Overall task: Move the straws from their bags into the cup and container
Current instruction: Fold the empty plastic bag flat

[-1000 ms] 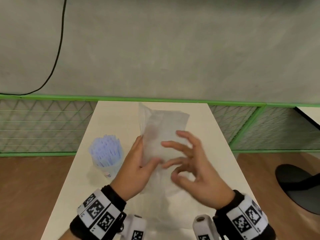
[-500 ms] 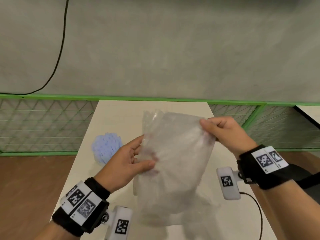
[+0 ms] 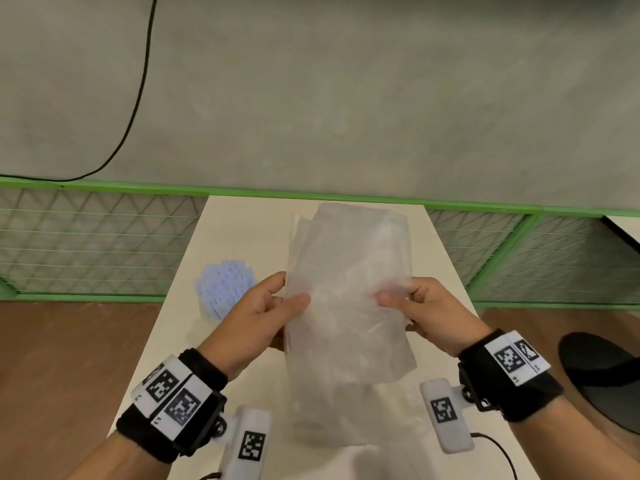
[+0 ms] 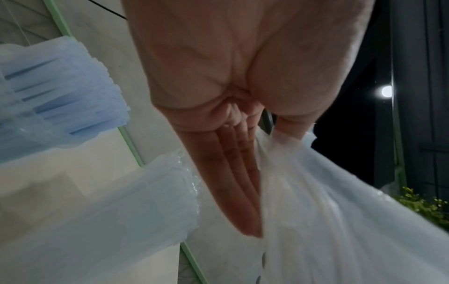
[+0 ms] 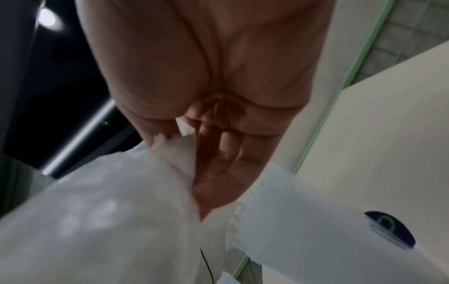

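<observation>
Plastic film, thin and cloudy, is pinched on both sides: the left hand [image 3: 258, 318] has its thumb on the front and its fingers [image 4: 233, 173] flat behind the sheet, and the right hand [image 3: 433, 313] mirrors that grip on the opposite edge. Between them hangs the bag [image 3: 349, 292], held upright above the surface [image 3: 242, 230], its upper end towards the wall and its lower end drooping towards the person. Pale straws seem to show faintly through the film, but it's too hazy to be sure how many are inside. Just left of the left hand stands the cup [image 3: 227, 292], already packed with blue straws [image 4: 65, 92], so that half of the job looks done. A second clear bag [image 4: 109, 211] lies on the surface below the hands; whether it is empty, I can't tell. The container isn't clearly visible in any view. By my reckoning this bag has yet to be opened and emptied, so roughly half remains.
</observation>
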Action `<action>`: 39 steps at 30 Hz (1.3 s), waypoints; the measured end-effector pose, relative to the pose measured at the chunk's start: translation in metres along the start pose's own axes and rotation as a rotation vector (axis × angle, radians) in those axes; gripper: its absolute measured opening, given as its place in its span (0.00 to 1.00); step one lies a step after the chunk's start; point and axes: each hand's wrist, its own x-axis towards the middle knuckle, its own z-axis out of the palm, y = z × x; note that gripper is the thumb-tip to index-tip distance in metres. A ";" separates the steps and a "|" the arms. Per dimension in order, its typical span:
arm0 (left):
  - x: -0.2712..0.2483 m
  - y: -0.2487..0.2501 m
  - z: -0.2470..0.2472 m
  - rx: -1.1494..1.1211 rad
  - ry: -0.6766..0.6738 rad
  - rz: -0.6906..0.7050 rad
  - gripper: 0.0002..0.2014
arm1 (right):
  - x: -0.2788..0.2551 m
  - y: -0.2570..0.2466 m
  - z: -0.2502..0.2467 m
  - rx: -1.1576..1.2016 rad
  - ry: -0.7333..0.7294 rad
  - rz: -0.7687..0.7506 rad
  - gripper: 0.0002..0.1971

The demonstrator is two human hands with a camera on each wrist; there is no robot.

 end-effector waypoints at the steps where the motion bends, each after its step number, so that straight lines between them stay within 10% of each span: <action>1: 0.000 0.002 -0.001 0.007 -0.005 0.001 0.10 | 0.000 -0.002 0.000 -0.022 0.006 -0.011 0.06; 11: -0.002 0.007 -0.003 -0.259 0.029 -0.030 0.31 | -0.004 -0.006 -0.001 0.285 0.033 -0.131 0.11; 15: -0.002 0.010 -0.005 -0.404 -0.024 -0.041 0.14 | -0.003 -0.013 -0.002 0.388 0.011 -0.156 0.05; 18: -0.004 0.009 -0.003 -0.281 -0.063 -0.033 0.11 | -0.004 -0.022 -0.007 0.450 -0.108 -0.088 0.29; 21: -0.002 0.004 -0.003 -0.167 -0.112 -0.023 0.25 | -0.005 -0.028 -0.009 0.353 -0.178 -0.007 0.44; 25: -0.002 0.004 -0.013 -0.101 -0.157 0.018 0.27 | -0.009 -0.028 -0.011 0.162 -0.198 -0.041 0.24; 30: -0.004 0.009 -0.019 -0.071 -0.192 0.043 0.26 | -0.011 -0.037 -0.019 -0.015 -0.172 -0.181 0.33; 35: 0.001 0.008 -0.004 -0.214 -0.087 0.222 0.35 | -0.002 -0.024 -0.008 0.645 -0.140 -0.202 0.44; 39: 0.008 0.004 0.019 -0.189 0.115 0.370 0.38 | -0.003 0.001 0.025 0.667 -0.223 -0.064 0.45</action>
